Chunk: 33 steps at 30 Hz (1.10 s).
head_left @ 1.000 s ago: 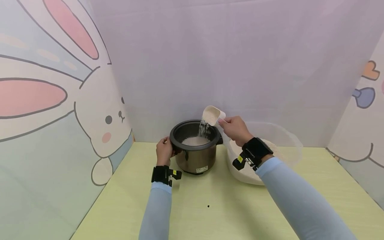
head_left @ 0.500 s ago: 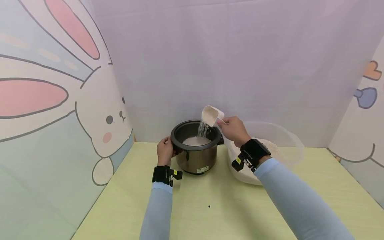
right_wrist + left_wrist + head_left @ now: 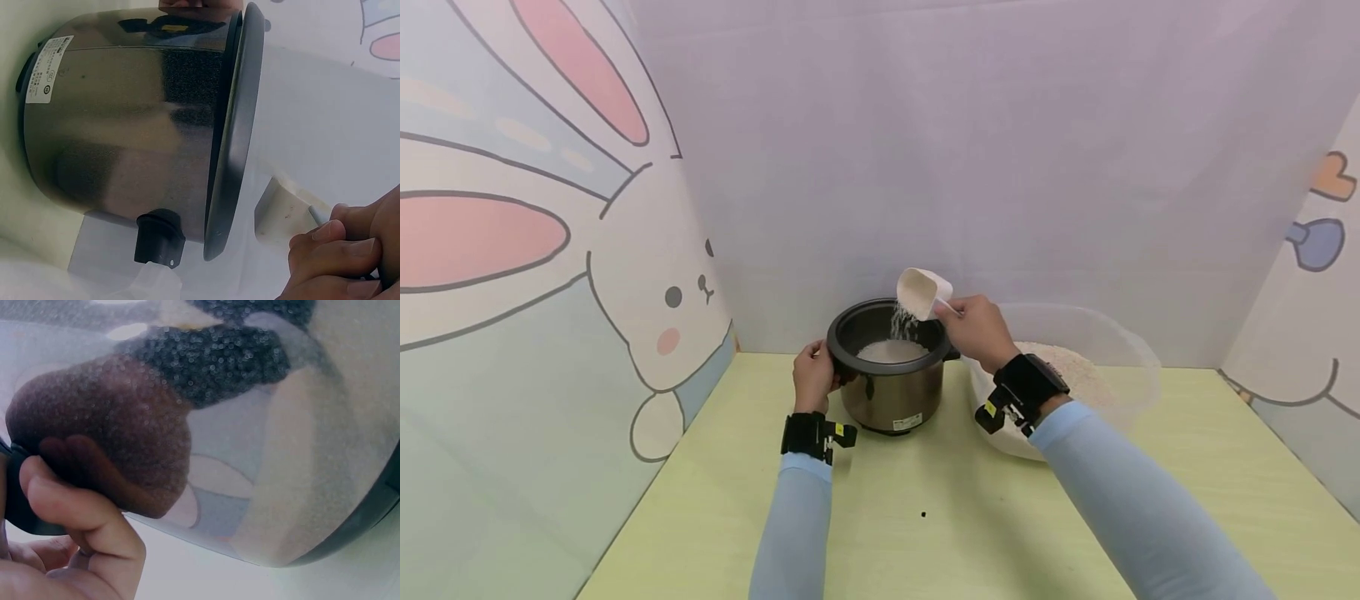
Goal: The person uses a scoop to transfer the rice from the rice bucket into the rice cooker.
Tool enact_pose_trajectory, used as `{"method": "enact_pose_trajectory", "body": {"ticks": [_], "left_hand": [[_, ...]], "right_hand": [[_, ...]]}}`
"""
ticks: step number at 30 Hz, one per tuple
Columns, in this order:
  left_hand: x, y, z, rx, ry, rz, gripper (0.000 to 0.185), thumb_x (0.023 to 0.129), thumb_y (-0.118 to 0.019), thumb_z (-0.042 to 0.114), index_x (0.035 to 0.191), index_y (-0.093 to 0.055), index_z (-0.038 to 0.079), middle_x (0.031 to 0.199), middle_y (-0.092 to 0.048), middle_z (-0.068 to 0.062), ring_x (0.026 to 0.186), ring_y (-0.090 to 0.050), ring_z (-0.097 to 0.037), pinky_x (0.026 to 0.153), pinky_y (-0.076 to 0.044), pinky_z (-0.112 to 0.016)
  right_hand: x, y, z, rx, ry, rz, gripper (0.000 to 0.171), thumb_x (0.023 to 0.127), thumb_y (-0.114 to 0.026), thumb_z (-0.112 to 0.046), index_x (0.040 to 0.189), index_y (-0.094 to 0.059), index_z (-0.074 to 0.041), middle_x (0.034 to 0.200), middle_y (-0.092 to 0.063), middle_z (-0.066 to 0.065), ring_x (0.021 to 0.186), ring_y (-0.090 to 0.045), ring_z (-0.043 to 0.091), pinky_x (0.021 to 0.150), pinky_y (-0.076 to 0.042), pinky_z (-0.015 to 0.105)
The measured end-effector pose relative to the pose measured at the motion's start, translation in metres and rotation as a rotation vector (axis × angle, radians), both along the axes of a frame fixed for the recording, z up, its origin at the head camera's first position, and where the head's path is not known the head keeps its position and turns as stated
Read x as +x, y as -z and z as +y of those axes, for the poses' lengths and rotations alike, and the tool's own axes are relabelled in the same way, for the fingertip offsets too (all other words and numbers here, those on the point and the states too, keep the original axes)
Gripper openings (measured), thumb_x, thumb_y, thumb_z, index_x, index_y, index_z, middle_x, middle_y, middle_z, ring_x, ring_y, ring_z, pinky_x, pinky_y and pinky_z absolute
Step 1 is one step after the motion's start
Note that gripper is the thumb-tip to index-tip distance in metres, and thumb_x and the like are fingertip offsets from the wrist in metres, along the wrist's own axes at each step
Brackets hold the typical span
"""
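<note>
A rice cooker (image 3: 887, 402) with a shiny metallic body stands lidless on the table, white rice (image 3: 889, 353) lying inside its pot. My left hand (image 3: 812, 379) grips its left side handle; in the left wrist view the curled fingers (image 3: 87, 512) hook round the black handle (image 3: 30, 509). My right hand (image 3: 981, 332) holds the handle of a white measuring cup (image 3: 919, 292), also in the right wrist view (image 3: 284, 219). The cup is tipped left above the pot, and grains stream from its lip into the cooker. The reflective body mirrors the left hand.
A translucent plastic tub (image 3: 1138, 375) of rice (image 3: 1075, 371) stands right of the cooker, partly behind my right forearm. The cooker's other black handle (image 3: 160, 240) sticks out toward it. A small black speck (image 3: 923, 514) lies on the pale table (image 3: 880, 550). A lilac cloth wall rises behind.
My right hand has moved slightly left and tilted the measuring cup further, while rice keeps falling. The left hand stays on the cooker's handle.
</note>
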<state>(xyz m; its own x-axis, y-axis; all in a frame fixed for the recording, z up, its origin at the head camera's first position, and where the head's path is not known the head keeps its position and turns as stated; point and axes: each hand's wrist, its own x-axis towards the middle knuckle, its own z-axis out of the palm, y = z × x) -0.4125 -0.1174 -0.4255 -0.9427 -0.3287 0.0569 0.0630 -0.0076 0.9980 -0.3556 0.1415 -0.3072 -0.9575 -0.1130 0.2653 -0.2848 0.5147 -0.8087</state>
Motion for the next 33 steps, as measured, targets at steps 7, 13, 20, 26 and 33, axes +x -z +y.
{"method": "enact_pose_trajectory", "body": {"ticks": [7,13,20,26,33], "left_hand": [[-0.002,0.001,0.0,0.004,0.0,0.003,0.042,0.105,-0.058,0.037,0.13,-0.066,0.004,0.086,-0.056,-0.006,0.049,-0.051,-0.009,0.045,-0.049,-0.021],[-0.002,0.001,0.001,-0.001,0.001,-0.004,0.042,0.105,-0.058,0.037,0.13,-0.066,0.004,0.088,-0.056,-0.007,0.05,-0.051,-0.009,0.045,-0.05,-0.022],[-0.001,0.0,0.0,-0.01,0.004,-0.003,0.042,0.106,-0.056,0.036,0.133,-0.065,0.005,0.088,-0.056,-0.007,0.05,-0.051,-0.009,0.046,-0.05,-0.021],[-0.001,-0.001,-0.001,-0.007,0.001,-0.017,0.041,0.106,-0.056,0.035,0.133,-0.065,0.005,0.089,-0.057,-0.006,0.051,-0.051,-0.009,0.046,-0.049,-0.021],[-0.001,-0.001,0.0,-0.003,0.005,-0.018,0.041,0.107,-0.055,0.034,0.134,-0.064,0.005,0.09,-0.057,-0.007,0.051,-0.051,-0.009,0.046,-0.049,-0.021]], "right_hand": [[0.001,0.002,-0.001,0.08,0.019,0.039,0.034,0.11,-0.051,-0.023,0.123,-0.071,0.0,0.059,-0.031,-0.001,0.05,-0.026,0.015,0.052,-0.026,0.031],[0.001,0.005,-0.002,0.149,0.031,0.101,0.032,0.109,-0.052,-0.023,0.106,-0.072,0.001,0.06,-0.036,0.001,0.051,-0.03,0.017,0.053,-0.027,0.033],[-0.001,0.005,-0.003,0.232,0.03,0.171,0.028,0.108,-0.054,-0.023,0.103,-0.072,-0.002,0.059,-0.039,0.0,0.05,-0.034,0.016,0.052,-0.028,0.032],[0.0,0.007,-0.006,0.29,0.029,0.199,0.028,0.108,-0.054,-0.022,0.087,-0.064,-0.005,0.061,-0.041,0.001,0.05,-0.038,0.017,0.053,-0.03,0.032],[-0.001,0.014,-0.007,0.341,0.04,0.23,0.024,0.108,-0.055,-0.021,0.096,-0.067,-0.004,0.064,-0.047,0.004,0.051,-0.042,0.018,0.053,-0.032,0.032]]}}
